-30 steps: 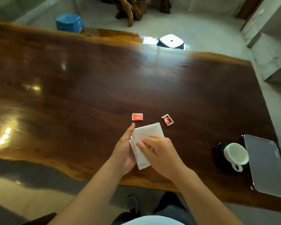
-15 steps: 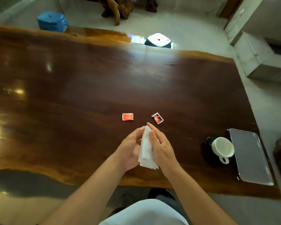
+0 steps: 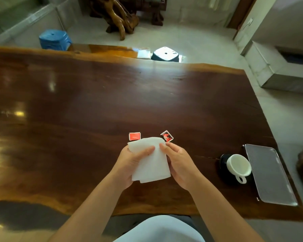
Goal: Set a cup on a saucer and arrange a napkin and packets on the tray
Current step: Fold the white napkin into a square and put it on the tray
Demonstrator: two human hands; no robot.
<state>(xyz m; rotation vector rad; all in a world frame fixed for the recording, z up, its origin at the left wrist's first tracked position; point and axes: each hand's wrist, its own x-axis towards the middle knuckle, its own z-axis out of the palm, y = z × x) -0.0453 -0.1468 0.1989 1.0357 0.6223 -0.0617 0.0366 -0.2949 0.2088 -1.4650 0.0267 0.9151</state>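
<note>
A white folded napkin [image 3: 150, 161] is held above the table's near edge between both hands. My left hand [image 3: 129, 165] grips its left side with the thumb on top. My right hand [image 3: 180, 163] pinches its right edge. Two small packets lie just beyond it: an orange-red one [image 3: 134, 136] and a red-and-black one [image 3: 166, 136]. To the right, a white cup [image 3: 239, 165] sits on a black saucer [image 3: 223, 163], its handle facing me. A grey rectangular tray [image 3: 269, 173] lies right of the saucer.
The long dark wooden table [image 3: 94, 102] stretches far to the left and back. Its right end lies just past the tray. Beyond the far edge stand a blue stool [image 3: 54, 40] and a white-topped stool [image 3: 165, 54].
The napkin went from flat on the table to upright between my palms, and is now held flatter and wider in both hands. The view shifted slightly.
</note>
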